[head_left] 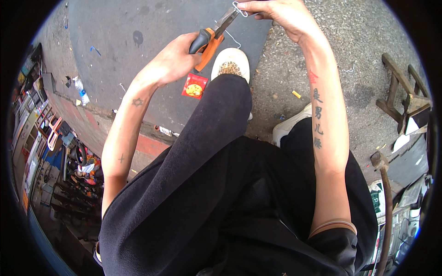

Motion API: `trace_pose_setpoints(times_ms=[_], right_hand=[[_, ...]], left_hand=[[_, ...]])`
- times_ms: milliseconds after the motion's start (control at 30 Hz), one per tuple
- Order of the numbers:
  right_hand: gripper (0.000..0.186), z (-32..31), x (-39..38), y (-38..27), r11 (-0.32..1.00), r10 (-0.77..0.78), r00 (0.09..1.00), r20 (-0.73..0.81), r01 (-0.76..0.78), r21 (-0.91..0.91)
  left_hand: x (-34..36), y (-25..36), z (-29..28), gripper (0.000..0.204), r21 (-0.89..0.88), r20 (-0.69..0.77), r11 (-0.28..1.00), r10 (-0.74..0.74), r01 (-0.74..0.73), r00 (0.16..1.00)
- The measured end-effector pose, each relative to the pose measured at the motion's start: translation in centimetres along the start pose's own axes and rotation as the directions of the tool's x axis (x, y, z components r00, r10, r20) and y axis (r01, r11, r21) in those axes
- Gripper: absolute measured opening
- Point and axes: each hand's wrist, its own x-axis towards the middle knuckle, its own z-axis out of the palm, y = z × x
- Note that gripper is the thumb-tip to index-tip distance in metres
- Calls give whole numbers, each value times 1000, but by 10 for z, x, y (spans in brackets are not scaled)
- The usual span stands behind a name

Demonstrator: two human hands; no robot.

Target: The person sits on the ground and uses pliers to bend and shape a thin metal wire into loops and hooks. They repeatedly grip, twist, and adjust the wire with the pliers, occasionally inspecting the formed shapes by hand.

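Note:
At the top middle, my left hand (177, 57) is closed around the black and orange handles of a pair of pliers (226, 22). The long steel jaws point up and right, to a thin, pale bent wire (240, 9) with loops. My right hand (287, 16) pinches this wire between its fingertips, beside the tips of the jaws. Whether the jaws grip the wire is too small to tell. Below the tool, another thin strand of wire (234, 39) shows near the toe of my white shoe (230, 62).
A red packet (194, 86) lies left of the shoe on a dark mat (115, 37). A plastic bottle (81, 90) and scraps lie farther left, near cluttered shelves. At right stand a wooden stool (405, 92) and a long-handled hammer (384, 184).

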Motion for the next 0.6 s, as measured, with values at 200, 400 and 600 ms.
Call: trace_pose_setpoints(times_ms=[200, 400, 600], right_hand=[[24, -5, -9, -6, 1000, -23, 1000, 22, 23, -5], [24, 0, -3, -7, 996, 19, 1000, -24, -21, -86], [23, -2, -7, -5, 997, -27, 1000, 4, 27, -75]], left_hand=[[-2, 5, 1, 45, -19, -28, 999, 30, -31, 999], [-3, 3, 4, 41, -30, -73, 996, 83, -86, 994], [-5, 8, 4, 37, -41, -73, 997, 58, -61, 996]])
